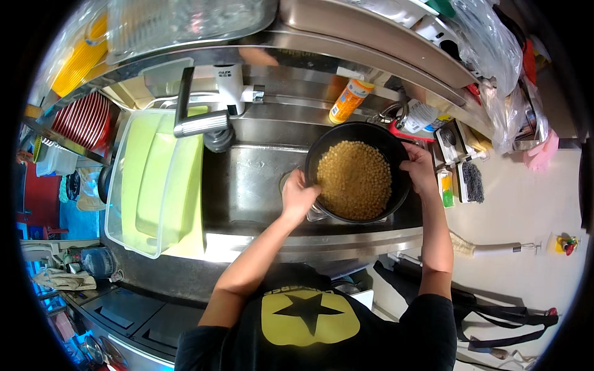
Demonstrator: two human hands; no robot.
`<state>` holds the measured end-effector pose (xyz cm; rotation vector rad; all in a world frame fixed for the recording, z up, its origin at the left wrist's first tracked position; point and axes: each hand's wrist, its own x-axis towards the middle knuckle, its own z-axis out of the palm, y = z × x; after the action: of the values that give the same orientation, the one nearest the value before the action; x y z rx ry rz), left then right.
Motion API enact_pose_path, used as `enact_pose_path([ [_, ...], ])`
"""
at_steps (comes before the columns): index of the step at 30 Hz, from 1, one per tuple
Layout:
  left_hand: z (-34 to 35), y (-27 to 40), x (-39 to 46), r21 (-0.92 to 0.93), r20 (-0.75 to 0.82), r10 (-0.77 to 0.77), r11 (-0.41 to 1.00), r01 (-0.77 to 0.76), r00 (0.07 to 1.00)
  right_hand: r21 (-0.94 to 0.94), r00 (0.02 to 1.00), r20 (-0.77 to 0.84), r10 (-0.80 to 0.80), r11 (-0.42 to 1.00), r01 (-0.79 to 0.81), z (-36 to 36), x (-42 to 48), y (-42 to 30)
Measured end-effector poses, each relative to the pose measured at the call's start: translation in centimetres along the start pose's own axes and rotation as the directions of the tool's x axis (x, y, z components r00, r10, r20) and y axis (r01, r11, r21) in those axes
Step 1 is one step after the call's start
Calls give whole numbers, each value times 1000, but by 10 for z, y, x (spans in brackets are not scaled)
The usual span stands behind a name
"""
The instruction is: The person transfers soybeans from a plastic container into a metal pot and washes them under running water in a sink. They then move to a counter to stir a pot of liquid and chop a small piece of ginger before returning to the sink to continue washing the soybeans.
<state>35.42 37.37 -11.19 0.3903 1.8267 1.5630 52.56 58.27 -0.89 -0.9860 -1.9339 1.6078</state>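
Note:
A round black bowl or pan [400, 185] is held over the right part of a stainless steel sink [250, 185]. Many small pale-yellow beans [355, 181], perhaps soybeans or chickpeas, fill most of its bottom. My left hand [298, 195] grips the rim on the left side, thumb over the edge. On the opposite side my right hand [417, 167] grips the rim, fingers partly hidden behind it. What lies beneath the bowl is mostly hidden; a metal piece [317, 213] shows below its lower edge.
A faucet [202, 123] reaches over the sink's left side. Left of the basin sits a clear plastic bin [160, 222] with a yellow-green board or liner. An orange canister [349, 102] stands behind the bowl. Wall holders with a steel scrubber [472, 181] are at right; a metal shelf [371, 37] runs above.

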Motion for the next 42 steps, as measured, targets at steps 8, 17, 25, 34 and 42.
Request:
enact_pose_path([
  [8,-56,16,-20,-145,61,-94,984,102,994,17,1000,-1,31,999,-31,49,-38,-30],
  [17,-89,-2,-23,-217,-2,-105,971,102,994,0,1000,0,21,1000,-21,90,-47,-34],
  [25,-92,-22,-15,-217,-22,-141,967,133,990,-24,1000,18,18,1000,-17,100,-44,-33],
  [34,-85,-34,-7,-168,3,-133,977,131,991,-64,1000,3,-14,998,14,103,-42,-38],
  [42,-76,-40,-3,-154,14,-136,979,137,991,-107,999,-24,-33,994,30,101,-40,-37],
])
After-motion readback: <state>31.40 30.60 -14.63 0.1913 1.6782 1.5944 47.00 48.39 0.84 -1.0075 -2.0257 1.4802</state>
